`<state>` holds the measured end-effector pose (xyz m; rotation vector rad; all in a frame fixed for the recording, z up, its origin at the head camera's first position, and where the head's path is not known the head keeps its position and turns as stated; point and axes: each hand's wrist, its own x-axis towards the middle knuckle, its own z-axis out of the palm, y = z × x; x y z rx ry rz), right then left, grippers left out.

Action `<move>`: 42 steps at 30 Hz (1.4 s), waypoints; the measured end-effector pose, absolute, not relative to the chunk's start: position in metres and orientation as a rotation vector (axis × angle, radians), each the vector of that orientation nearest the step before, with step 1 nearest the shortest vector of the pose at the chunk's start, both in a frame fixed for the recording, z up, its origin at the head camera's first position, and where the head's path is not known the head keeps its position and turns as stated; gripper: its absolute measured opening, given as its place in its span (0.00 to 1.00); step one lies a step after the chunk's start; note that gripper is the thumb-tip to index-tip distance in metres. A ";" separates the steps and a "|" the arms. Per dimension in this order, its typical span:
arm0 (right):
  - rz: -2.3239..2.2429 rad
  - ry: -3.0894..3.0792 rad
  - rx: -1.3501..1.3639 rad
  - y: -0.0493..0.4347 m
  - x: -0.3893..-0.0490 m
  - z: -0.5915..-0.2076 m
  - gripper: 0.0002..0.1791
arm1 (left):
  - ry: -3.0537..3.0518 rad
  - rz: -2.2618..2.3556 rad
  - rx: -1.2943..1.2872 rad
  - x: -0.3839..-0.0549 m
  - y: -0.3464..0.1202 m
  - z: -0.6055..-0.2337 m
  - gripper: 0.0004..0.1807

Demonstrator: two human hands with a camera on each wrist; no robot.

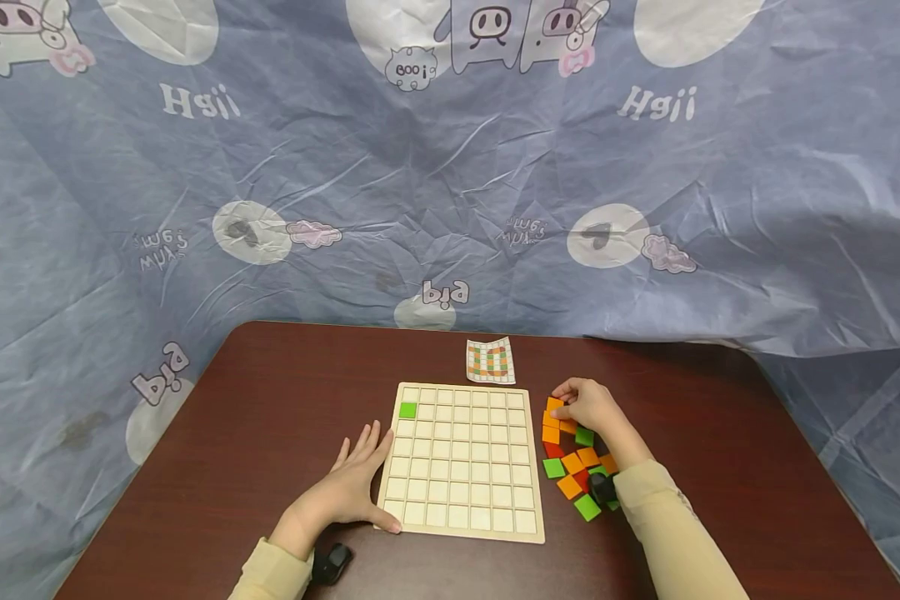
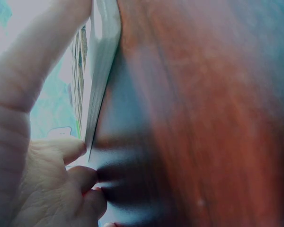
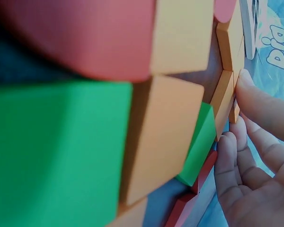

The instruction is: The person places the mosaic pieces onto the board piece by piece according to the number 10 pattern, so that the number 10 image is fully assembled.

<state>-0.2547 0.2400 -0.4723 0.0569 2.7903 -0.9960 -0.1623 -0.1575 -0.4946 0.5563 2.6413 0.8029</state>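
Observation:
A pale wooden grid board [image 1: 461, 447] lies on the table, one green square tile [image 1: 408, 410] in a cell near its far left corner. My left hand [image 1: 345, 487] spreads along the board's left side, thumb on the near left corner and fingers pointing away beside the edge. To the right of the board, my right hand [image 1: 596, 408] pinches an orange square tile [image 1: 555, 403] at the far end of a loose pile. In the right wrist view, the thumb and fingers [image 3: 246, 78] meet at the edges of the orange tiles.
The pile holds several orange, green [image 1: 587, 507] and red tiles [image 3: 94, 38], some rounded. Behind the board lies a small pattern card [image 1: 490, 372] with coloured squares. A patterned blue cloth [image 1: 390, 167] hangs behind the dark brown table [image 1: 307, 367].

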 end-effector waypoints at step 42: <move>-1.649 2.388 -0.029 0.154 -0.248 -0.459 0.16 | 2.637 0.773 0.551 -0.164 -0.159 -0.494 0.76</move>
